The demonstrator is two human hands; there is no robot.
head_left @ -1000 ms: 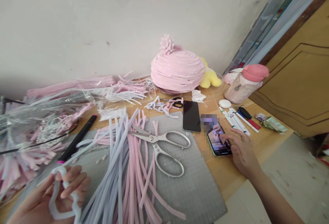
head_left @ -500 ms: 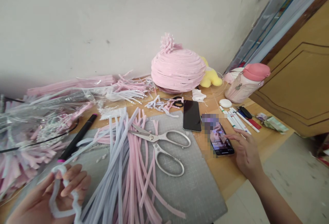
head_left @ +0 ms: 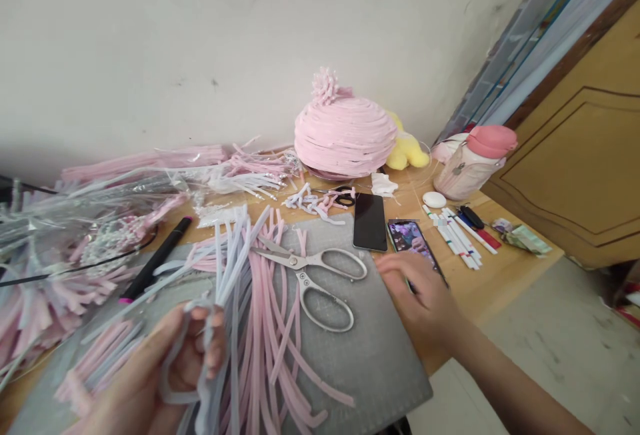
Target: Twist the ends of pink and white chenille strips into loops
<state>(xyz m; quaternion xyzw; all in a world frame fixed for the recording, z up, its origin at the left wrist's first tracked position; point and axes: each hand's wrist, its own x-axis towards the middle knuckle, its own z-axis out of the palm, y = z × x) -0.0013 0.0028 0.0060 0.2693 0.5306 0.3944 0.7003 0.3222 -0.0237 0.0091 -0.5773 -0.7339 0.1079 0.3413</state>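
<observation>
Fuzzy stems [head_left: 260, 315] show a matt, velvety pile, matched by the pale loop [head_left: 181, 396]; the large scissors [head_left: 293, 261] are bare metal with a dull sheen. The worktop [head_left: 503, 277] is smooth wood, the grey mat [head_left: 370, 342] dull-faced, and the clear bags [head_left: 55, 212] glossy, creased plastic. The dark phone [head_left: 370, 222] is glossy and smooth, the yellow toy [head_left: 407, 153] plush, the wall [head_left: 200, 35] matt with scuffs.

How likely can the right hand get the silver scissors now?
Probably yes. The right hand is near the silver scissors; their handles point toward it over the gray mat, and nothing seems to block them.
</observation>
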